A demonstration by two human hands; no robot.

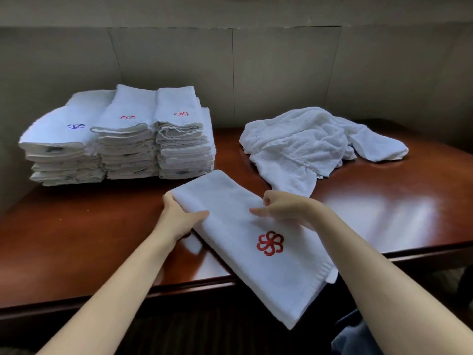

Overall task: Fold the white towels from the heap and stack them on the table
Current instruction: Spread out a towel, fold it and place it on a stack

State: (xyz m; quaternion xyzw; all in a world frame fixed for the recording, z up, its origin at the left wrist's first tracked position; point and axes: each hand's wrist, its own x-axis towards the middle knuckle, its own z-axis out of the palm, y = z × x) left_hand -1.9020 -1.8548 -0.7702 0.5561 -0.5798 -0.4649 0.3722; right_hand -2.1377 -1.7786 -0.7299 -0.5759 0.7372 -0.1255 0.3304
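Glossy red-brown wood of the table (pixel 371 213) fills the middle of the frame under a plain panelled wall. At lower centre lies the folded towel (pixel 245 254), a long white strip running diagonally, its near end hanging past the table's front edge. It looks soft, limp and light, thick terry that should sag wherever it is unsupported, so I judge it best taken at the edges of both long sides, or lifted from beneath with flat palms. The left hand (pixel 179 216) grips its far left edge, thumb on top; the right hand (pixel 279 204) rests on the right side, fingers loosely curled, and whether it pinches cloth I cannot tell. A red flower-shaped emblem (pixel 270 243) is embroidered on it; no lettering is readable. Upper left stand the stacks (pixel 122 142) of folded towels, bearing small red and blue emblems. Upper right sprawls the rumpled heap (pixel 307 147).
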